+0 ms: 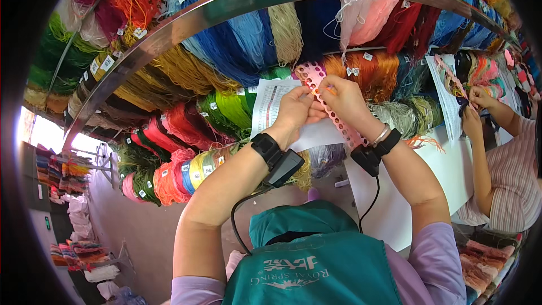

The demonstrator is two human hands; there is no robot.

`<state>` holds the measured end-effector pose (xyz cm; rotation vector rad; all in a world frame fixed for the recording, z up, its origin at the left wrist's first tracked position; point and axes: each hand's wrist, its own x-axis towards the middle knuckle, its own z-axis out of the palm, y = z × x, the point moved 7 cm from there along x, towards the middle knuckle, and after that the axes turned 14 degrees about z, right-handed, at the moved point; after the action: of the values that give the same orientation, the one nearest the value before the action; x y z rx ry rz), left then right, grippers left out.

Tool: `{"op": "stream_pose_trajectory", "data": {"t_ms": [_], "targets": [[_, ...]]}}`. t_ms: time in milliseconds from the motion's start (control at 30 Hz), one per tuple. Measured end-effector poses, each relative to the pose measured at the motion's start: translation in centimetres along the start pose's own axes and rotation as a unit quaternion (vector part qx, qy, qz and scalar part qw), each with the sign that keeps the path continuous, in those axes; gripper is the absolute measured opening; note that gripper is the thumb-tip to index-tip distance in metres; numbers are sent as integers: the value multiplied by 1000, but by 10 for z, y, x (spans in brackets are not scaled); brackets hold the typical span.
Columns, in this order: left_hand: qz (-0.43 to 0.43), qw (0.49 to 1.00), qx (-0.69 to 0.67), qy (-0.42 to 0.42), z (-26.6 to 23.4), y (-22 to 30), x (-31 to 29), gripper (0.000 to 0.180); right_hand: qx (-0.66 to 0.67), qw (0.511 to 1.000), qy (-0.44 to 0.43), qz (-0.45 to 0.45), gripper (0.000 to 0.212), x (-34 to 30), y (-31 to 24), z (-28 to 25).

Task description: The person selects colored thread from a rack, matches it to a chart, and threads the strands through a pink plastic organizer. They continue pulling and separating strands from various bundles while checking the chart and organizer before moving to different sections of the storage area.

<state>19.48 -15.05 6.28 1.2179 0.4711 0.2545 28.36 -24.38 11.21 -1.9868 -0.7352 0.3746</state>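
A long pink strip punched with rows of round holes (310,71) slants between my hands in front of the yarn racks. My left hand (293,110) grips its left edge, the thumb near the holes and the other fingers curled below. Over the strip's middle, my right hand (342,100) is closed in a pinch; a hint of orange shows by its fingertips, but what they hold is too small to make out. Behind the strip lies a white sheet printed with a table (270,101), partly covered by my hands. Both wrists wear black strapped devices.
Hanks of coloured yarn (226,45) with small tags hang in tiers ahead, behind a curved metal rail (226,8). A white table (384,203) stands at right. Beyond it, another person's hands (477,107) handle a similar pink strip.
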Motion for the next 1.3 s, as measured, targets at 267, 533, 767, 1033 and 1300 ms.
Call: {"op": "stream_pose_trajectory", "data": {"t_ms": [267, 533, 767, 1033, 1300], "targets": [[2, 999, 33, -23, -4, -1, 5, 15, 16, 999, -30, 30, 11, -2, -5, 3], [-14, 993, 115, -4, -37, 7, -4, 17, -41, 998, -40, 11, 13, 3, -2, 6], [5, 997, 80, -10, -31, 19, -12, 14, -113, 992, -50, 38, 25, 2, -8, 6], [0, 994, -17, -109, -13, 22, -2, 21, -50, 996, -46, 64, 33, 14, 12, 9], [122, 950, 240, -161, 4, 20, 16, 12, 55, 987, -119, 98, 30, 14, 22, 18]]}}
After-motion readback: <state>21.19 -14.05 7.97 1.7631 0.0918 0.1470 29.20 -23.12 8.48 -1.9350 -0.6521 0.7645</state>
